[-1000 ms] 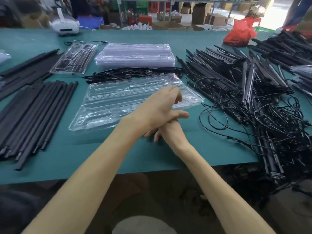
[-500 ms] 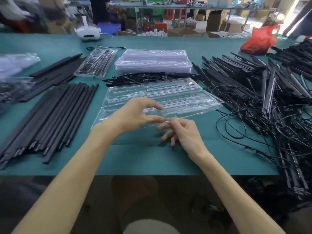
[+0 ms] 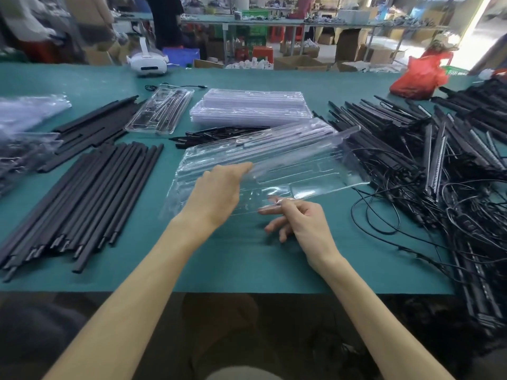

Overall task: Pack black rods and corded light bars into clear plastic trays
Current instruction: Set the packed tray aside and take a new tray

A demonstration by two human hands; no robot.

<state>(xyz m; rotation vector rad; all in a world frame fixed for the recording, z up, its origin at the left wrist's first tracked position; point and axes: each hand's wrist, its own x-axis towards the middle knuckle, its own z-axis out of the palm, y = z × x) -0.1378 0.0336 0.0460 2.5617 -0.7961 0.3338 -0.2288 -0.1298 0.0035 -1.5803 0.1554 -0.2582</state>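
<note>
Hard to make out: the clear tray point(image 3: 288, 171) is see-through and smeared by motion, so its moulded channels show only faintly and whether anything lies in them cannot be told.
Hidden: the left hand's point(image 3: 216, 193) thumb and fingertips are lost behind the tray's raised leaf.
Cut off: the corded light bars point(image 3: 439, 149) run out of view to the right of the tray.
Tray and left hand: the hand holds the near-left edge of the upper leaf, which tilts up off the lower one.
Tray and right hand: the right hand point(image 3: 304, 218) pinches the lower leaf's near edge between thumb and forefinger; its other fingers curl loosely below, off the plastic.
Tray position: flat on the green table point(image 3: 247, 264), mid-table, straight ahead of the person.
Tray look: long, hinged, glossy, with straight ribs along its length.
Left of tray: a bundle of black rods point(image 3: 82, 204), laid side by side, near but apart.
Right of tray: the light bars with tangled black cords, touching its far-right corner.
Just behind tray: short black pieces point(image 3: 219, 133), then a stack of trays point(image 3: 252, 108).
Behind-left of tray: a filled tray point(image 3: 160, 111) and flat black strips point(image 3: 96, 127).
Far behind tray: a white headset point(image 3: 148, 63) and a red bag point(image 3: 417, 78).
</note>
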